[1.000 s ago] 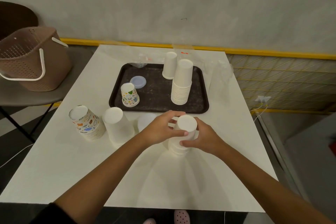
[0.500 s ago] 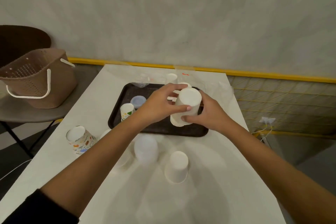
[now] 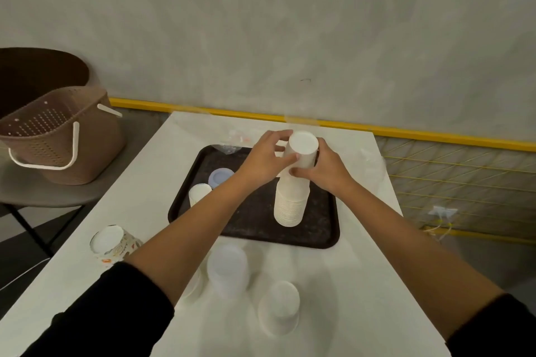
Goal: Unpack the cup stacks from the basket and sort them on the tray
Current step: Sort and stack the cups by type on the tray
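A tall stack of upturned white paper cups (image 3: 291, 200) stands on the dark tray (image 3: 319, 229). My left hand (image 3: 265, 159) and my right hand (image 3: 324, 166) both grip the top white cups (image 3: 303, 151) of that stack from either side. On the tray's left sit a small patterned cup (image 3: 198, 193) and a bluish lid (image 3: 221, 177). In front of the tray on the white table stand a patterned cup stack (image 3: 111, 245), a translucent cup stack (image 3: 227, 269) and a white cup (image 3: 280, 310). The brown basket (image 3: 58, 136) sits on a chair at the left.
The white table (image 3: 362, 284) ends at a grey wall with a yellow strip (image 3: 435, 133). Crumpled clear plastic (image 3: 232, 142) lies at the tray's far edge. A wire grid (image 3: 464, 182) and a cable are on the floor to the right.
Both hands lifted white cups off the stack on the table, carried them over the tray and set them onto the tall white stack. One white cup stayed on the table.
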A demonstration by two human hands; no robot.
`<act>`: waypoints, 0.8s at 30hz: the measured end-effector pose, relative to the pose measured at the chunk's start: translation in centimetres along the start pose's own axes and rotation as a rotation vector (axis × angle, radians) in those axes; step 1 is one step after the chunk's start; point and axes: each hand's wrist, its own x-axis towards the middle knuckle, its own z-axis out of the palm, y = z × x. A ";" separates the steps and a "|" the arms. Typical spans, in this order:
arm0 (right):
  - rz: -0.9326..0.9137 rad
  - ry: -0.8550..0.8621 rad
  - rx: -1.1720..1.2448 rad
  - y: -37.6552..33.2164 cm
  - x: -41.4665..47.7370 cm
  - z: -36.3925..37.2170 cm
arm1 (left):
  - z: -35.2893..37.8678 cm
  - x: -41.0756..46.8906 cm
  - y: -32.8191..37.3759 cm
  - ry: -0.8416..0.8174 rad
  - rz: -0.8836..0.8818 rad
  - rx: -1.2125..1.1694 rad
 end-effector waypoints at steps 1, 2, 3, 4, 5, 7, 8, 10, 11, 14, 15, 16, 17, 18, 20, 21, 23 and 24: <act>0.027 -0.017 0.005 0.4 0.1 0.4 | 0.2 0.1 -0.5 -0.018 -0.029 0.005; 0.046 -0.034 0.015 0.9 0.1 0.7 | 0.4 0.0 -0.9 -0.035 -0.054 0.009; 0.059 -0.050 0.026 1.3 0.0 1.0 | 0.6 -0.2 -1.4 -0.052 -0.074 0.008; 0.071 -0.064 0.031 1.7 -0.2 1.4 | 0.7 -0.5 -1.8 -0.071 -0.092 0.000; 0.085 -0.075 0.032 2.1 -0.3 1.6 | 0.9 -0.8 -2.1 -0.090 -0.109 -0.005; 0.122 -0.104 0.025 2.7 -0.7 2.2 | 1.1 -1.6 -2.8 -0.118 -0.143 0.001; 0.141 -0.120 0.030 3.0 -0.8 2.4 | 1.1 -2.0 -3.1 -0.126 -0.161 0.005; 0.173 -0.141 0.050 3.6 -1.3 2.6 | 1.0 -2.9 -3.5 -0.142 -0.188 -0.001; 0.180 -0.141 0.060 3.9 -1.6 2.6 | 0.9 -3.4 -3.6 -0.153 -0.197 -0.008; 0.201 -0.142 0.065 4.8 -3.1 2.4 | 0.5 -5.3 -4.0 -0.187 -0.207 -0.040; 0.214 -0.149 0.059 5.1 -3.7 2.3 | 0.3 -6.0 -4.1 -0.195 -0.207 -0.048; 0.226 -0.156 0.052 5.3 -4.4 2.2 | 0.2 -6.6 -4.4 -0.206 -0.207 -0.055; 0.234 -0.163 0.046 5.6 -5.1 2.1 | 0.1 -7.3 -4.6 -0.220 -0.207 -0.060; 0.239 -0.170 0.044 5.9 -5.9 1.9 | 0.0 -7.9 -4.9 -0.236 -0.210 -0.067; 0.239 -0.197 0.065 6.5 -7.8 1.7 | -0.1 -9.3 -5.4 -0.276 -0.227 -0.091; 0.232 -0.217 0.073 6.8 -8.9 1.7 | -0.1 -10.0 -5.6 -0.306 -0.239 -0.102; 0.206 -0.255 0.037 7.6 -11.0 1.9 | 0.0 -11.2 -6.1 -0.373 -0.252 -0.108; 0.191 -0.270 0.003 8.0 -12.0 2.0 | 0.1 -11.8 -6.4 -0.399 -0.255 -0.107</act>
